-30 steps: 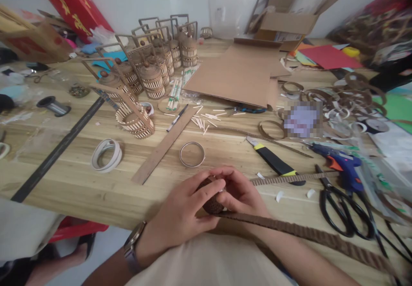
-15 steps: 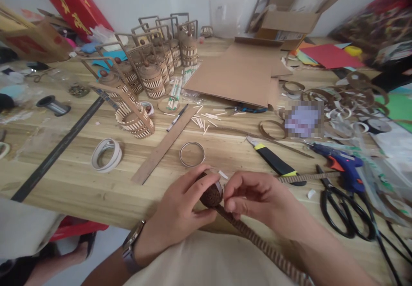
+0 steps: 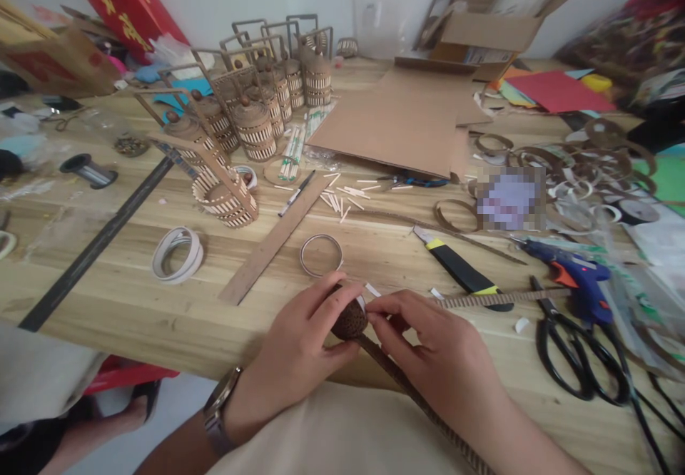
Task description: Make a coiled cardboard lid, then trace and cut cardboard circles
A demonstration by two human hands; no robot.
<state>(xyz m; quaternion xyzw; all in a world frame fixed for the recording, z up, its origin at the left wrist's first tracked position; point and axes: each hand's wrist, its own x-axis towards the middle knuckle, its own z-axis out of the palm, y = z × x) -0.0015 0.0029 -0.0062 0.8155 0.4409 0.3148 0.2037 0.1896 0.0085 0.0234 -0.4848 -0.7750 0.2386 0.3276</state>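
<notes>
A tightly wound coil of brown corrugated cardboard (image 3: 350, 320) sits in my left hand (image 3: 307, 336), whose fingers are wrapped round it. A pale patch shows on the coil's right side. There the thumb and forefinger of my right hand (image 3: 428, 336) are pinched together; what is between the tips is too small to make out. From the coil, a loose corrugated cardboard strip (image 3: 409, 386) runs down to the right, under my right forearm. Just beyond my left fingers lies a thin ring (image 3: 321, 255).
To the right lie a utility knife (image 3: 454, 264), black scissors (image 3: 581, 361) and a blue glue gun (image 3: 581, 272). Small lidded stick baskets (image 3: 254, 129) with handles stand at the back left, near a large cardboard sheet (image 3: 390, 118). A flat cardboard strip (image 3: 275, 239) lies ahead.
My right hand's thumb and forefinger have closed together at the coil's right edge. A small white scrap now shows beyond my right hand. My left hand keeps its hold.
</notes>
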